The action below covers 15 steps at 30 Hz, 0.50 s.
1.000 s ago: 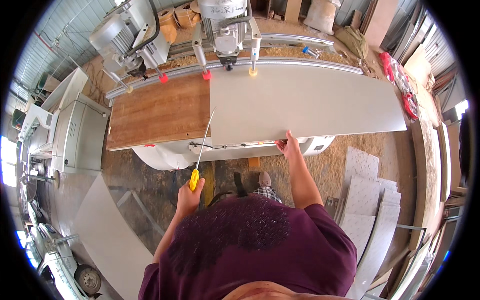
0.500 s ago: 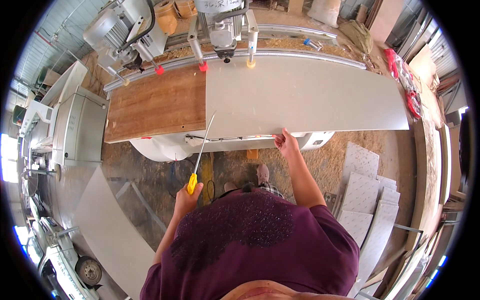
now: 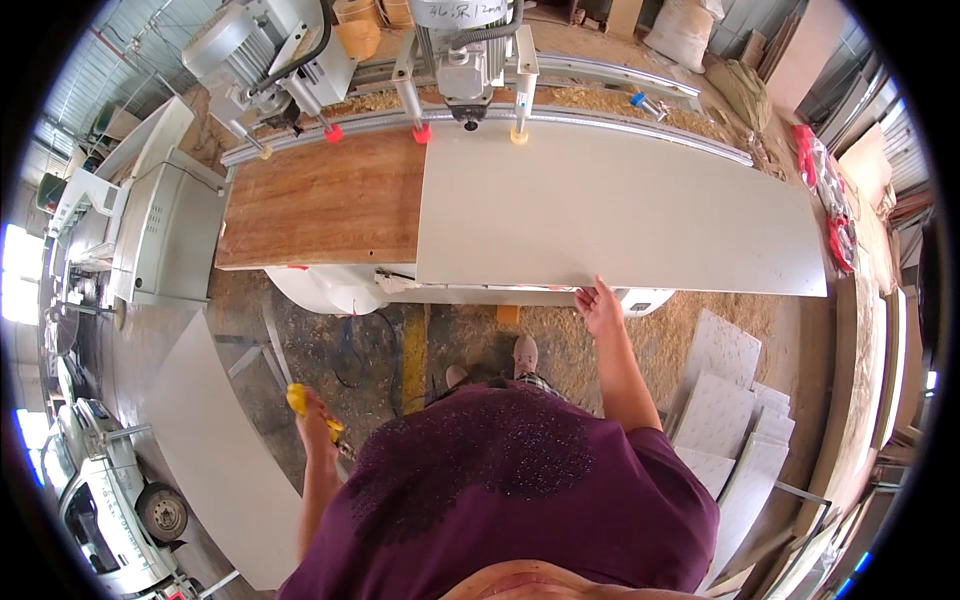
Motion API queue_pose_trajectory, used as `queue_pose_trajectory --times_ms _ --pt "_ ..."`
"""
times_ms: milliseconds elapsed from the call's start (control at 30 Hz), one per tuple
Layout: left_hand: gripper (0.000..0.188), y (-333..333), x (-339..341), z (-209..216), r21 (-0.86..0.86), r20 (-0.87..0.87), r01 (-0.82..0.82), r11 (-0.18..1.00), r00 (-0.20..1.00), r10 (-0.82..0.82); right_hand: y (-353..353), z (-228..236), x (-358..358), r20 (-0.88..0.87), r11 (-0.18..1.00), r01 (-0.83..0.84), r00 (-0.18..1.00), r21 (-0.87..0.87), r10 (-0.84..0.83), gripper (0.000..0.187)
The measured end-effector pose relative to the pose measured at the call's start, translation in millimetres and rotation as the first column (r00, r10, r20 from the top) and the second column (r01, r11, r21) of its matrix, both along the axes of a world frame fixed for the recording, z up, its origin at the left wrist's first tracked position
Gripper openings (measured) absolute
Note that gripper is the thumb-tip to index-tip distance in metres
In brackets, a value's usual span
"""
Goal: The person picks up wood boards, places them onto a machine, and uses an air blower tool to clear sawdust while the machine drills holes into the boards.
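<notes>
A large pale grey panel (image 3: 620,205) lies flat on the machine bed, its far edge under the drill head (image 3: 468,60) and its left edge butting a brown wood-grain board (image 3: 325,200). The right hand (image 3: 600,305) rests on the panel's near edge, fingers curled over it. The left hand (image 3: 312,420) hangs low beside the body, closed around a yellow-handled tool (image 3: 298,398). More pale panels (image 3: 725,400) lie stacked on the sawdust floor to the right; red clamps (image 3: 815,160) hang beyond.
</notes>
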<state>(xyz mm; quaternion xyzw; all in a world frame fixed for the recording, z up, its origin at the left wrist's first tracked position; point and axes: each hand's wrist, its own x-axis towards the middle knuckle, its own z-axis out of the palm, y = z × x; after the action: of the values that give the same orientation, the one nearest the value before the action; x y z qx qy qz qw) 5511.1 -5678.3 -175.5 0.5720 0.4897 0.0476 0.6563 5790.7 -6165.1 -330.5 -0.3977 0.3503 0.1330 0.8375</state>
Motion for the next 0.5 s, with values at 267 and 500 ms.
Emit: queue_pose_trajectory --times_ms 267,500 --pt "0.031 -66 88 -35 -0.023 -0.196 0.365 0.931 0.911 -0.362 -29 4 24 -0.105 1.000 0.025 0.994 0.017 -0.023 0.034" --pt "0.039 -99 234 -119 -0.299 0.040 0.127 0.946 0.992 -0.120 -202 -26 48 0.037 0.938 0.336 0.942 -0.085 -0.334 0.034"
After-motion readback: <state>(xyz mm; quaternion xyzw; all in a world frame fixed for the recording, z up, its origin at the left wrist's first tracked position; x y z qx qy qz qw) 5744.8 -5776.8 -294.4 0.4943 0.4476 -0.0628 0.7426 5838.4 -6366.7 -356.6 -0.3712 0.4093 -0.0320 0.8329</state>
